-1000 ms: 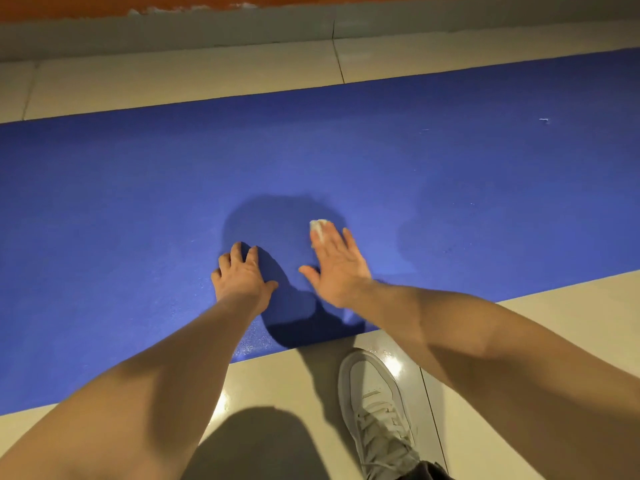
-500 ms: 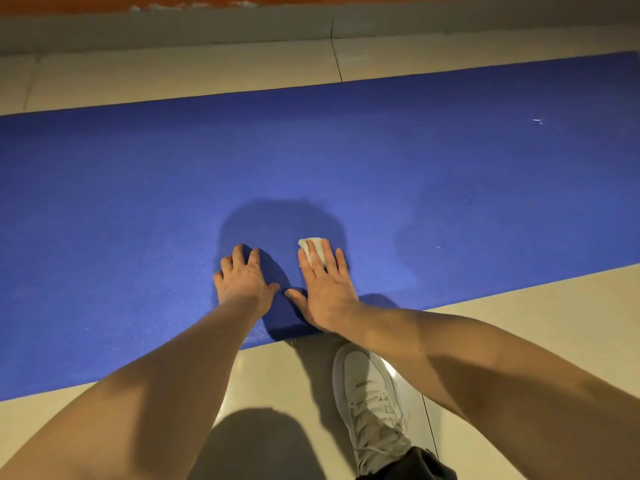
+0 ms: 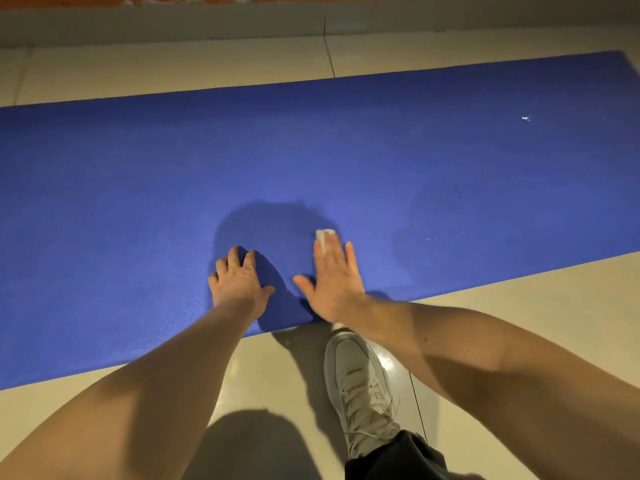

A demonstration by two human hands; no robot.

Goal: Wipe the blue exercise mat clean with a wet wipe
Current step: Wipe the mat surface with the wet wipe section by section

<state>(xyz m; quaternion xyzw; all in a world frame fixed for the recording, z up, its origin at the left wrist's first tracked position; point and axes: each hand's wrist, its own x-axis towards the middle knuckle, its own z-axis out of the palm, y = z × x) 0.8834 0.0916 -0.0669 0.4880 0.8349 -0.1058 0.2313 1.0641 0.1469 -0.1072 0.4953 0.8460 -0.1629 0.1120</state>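
The blue exercise mat (image 3: 346,150) lies flat across the tiled floor, its right end visible at the far right. My right hand (image 3: 332,275) presses flat on the mat near its front edge, fingers straight. A small white wet wipe (image 3: 325,234) sticks out from under the fingertips. My left hand (image 3: 237,280) rests on the mat just to the left, fingers slightly bent and holding nothing. A shadow darkens the mat around both hands.
A white sneaker (image 3: 360,386) stands on the pale floor tiles (image 3: 519,299) just in front of the mat's edge. Small white specks (image 3: 525,118) lie on the mat at the far right. A grey skirting and wall (image 3: 173,26) run behind the mat.
My right hand slid the wipe back toward the mat's front edge, then forward again a little. My left hand stayed put. The view shifted so the mat's right end shows.
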